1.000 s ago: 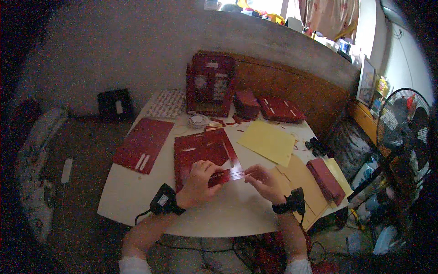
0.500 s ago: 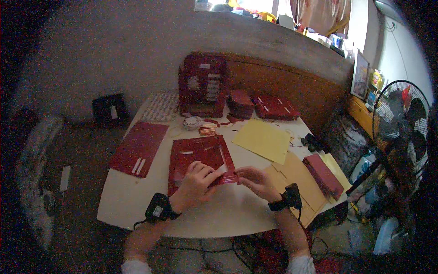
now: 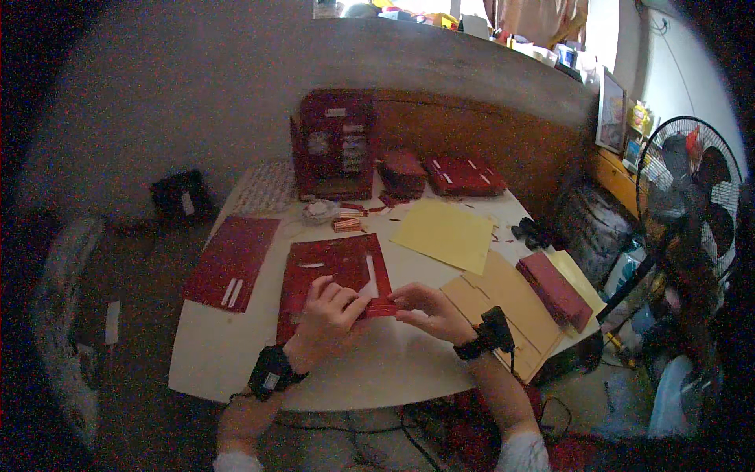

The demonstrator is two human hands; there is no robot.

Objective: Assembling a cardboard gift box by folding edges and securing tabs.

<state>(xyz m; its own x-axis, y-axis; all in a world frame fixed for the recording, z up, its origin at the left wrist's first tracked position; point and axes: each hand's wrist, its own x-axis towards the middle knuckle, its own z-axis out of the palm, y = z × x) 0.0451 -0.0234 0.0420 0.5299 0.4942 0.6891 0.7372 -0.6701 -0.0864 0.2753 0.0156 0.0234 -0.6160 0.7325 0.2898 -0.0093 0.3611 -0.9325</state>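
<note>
A dark red, glossy sheet or flat folder [image 3: 326,256] lies on the white table before me, with white marks and a pale strip near its right side. My left hand [image 3: 324,318] rests over its lower part, fingers bent and close together at the near edge. At the lower right corner, my right hand [image 3: 432,311] pinches the red edge between thumb and fingers. The left fingertips and thumb are partly hidden. Both wrists wear black straps with small boxes.
Another red sheet [image 3: 233,263] lies left. Yellow paper [image 3: 444,234], tan card sheets [image 3: 503,307] and a red stack [image 3: 554,291] are right. A tall red box [image 3: 334,145] and red bundles [image 3: 464,175] stand behind. A fan [image 3: 692,169] stands beyond the table's right side.
The view has shifted slightly, so the scene sits a little further left. Both hands keep their places at the red sheet's near edge, with only small finger movement.
</note>
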